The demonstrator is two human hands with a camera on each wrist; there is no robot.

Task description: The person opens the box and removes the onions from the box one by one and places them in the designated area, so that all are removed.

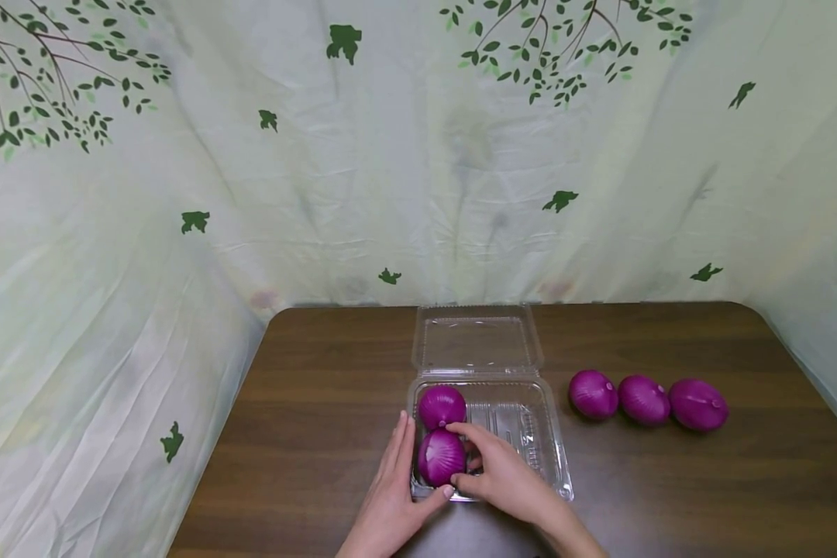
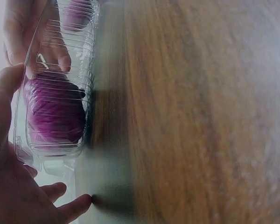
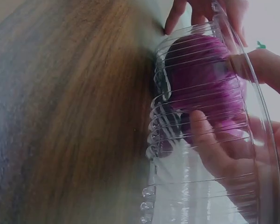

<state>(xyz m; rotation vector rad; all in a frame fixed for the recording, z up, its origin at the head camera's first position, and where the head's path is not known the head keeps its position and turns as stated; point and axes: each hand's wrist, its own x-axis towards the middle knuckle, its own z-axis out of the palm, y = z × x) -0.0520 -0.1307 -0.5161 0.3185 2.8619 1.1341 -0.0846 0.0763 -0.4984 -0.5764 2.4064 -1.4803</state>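
Note:
A clear plastic clamshell container (image 1: pixel 554 418) sits on the table, its lid folded back flat behind it. Inside, along the left side, are two red onions, a rear one (image 1: pixel 441 404) and a front one (image 1: pixel 438 457). My right hand (image 1: pixel 508 482) holds the front onion, thumb and fingers curled round its right side. Against the container's left wall rests my left hand (image 1: pixel 396 496), fingers straight, with the thumb near the front rim. Through the clear wall in the right wrist view, right-hand fingers show pressed to the onion (image 3: pixel 200 74).
Three more red onions stand in a row to the right of the container: a near one (image 1: pixel 593 394), a middle one (image 1: pixel 644 400) and a far-right one (image 1: pixel 698 404). The brown wooden table (image 1: pixel 293 434) ends at a pale leaf-patterned curtain (image 1: pixel 390 194).

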